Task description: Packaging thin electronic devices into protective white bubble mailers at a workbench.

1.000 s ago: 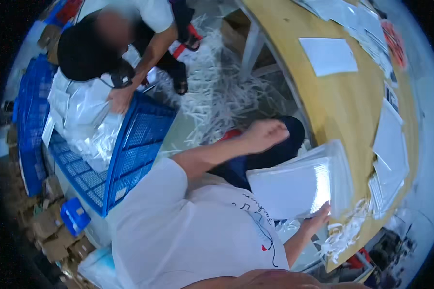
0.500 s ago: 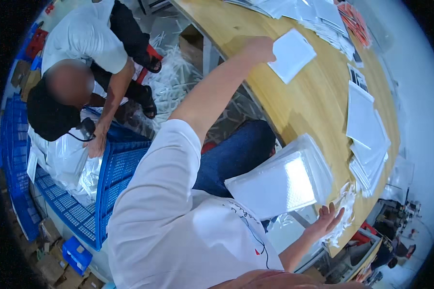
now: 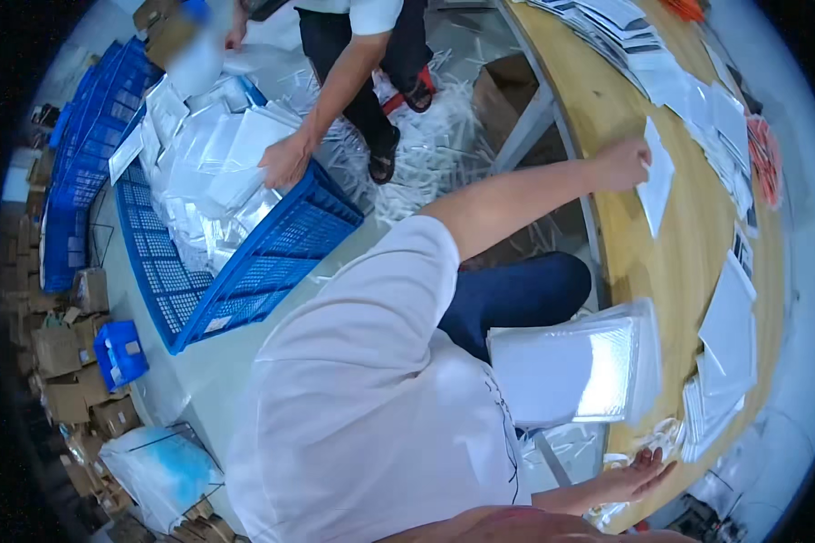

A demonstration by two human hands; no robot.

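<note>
My left hand point(image 3: 623, 164) reaches out over the wooden table point(image 3: 620, 109), its fingers closed on one edge of a flat white packet point(image 3: 656, 178) that stands tilted. Low on the right, my right hand point(image 3: 638, 478) is open, palm turned up and fingers apart, beside a small heap of thin white strips point(image 3: 663, 438) at the table edge. Between the two hands, a stack of white bubble mailers point(image 3: 552, 366) in a clear plastic sleeve rests by my knee, its shiny bubble surface catching the light.
Fanned piles of white mailers point(image 3: 723, 339) lie along the table, with orange-red strips point(image 3: 763, 161) behind. A co-worker's hand point(image 3: 287, 161) touches a blue crate point(image 3: 272, 262) full of mailers. White strips point(image 3: 448, 145) litter the floor; cardboard boxes point(image 3: 59, 353) stand at left.
The view has shifted. The packet in my left hand has tipped from lying nearly flat to a steep tilt. My right hand stays open, lower in view. The co-worker has straightened up somewhat.
</note>
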